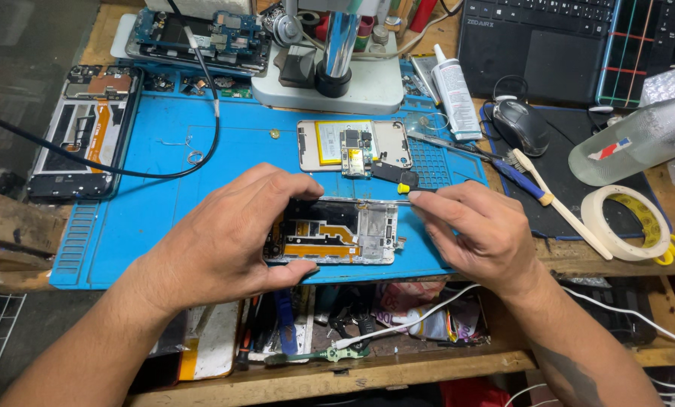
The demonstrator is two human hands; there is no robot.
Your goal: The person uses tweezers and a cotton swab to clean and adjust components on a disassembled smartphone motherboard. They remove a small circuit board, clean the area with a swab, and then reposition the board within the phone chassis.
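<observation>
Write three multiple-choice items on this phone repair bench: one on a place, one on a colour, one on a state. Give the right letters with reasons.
1. Where does the tape roll lie?
A. right of the blue mat
B. on the microscope base
C. in the drawer

2. What colour is the work mat?
A. green
B. blue
C. grey

3. In what state is the phone in the left hand?
A. sealed
B. opened, insides showing
C. wrapped in tape

Answers: 1 A, it rests on the bench's right side near the bottle. 2 B, the mat is bright blue. 3 B, parts and orange flex show while the right hand holds a yellow-tipped tool to it.
</observation>
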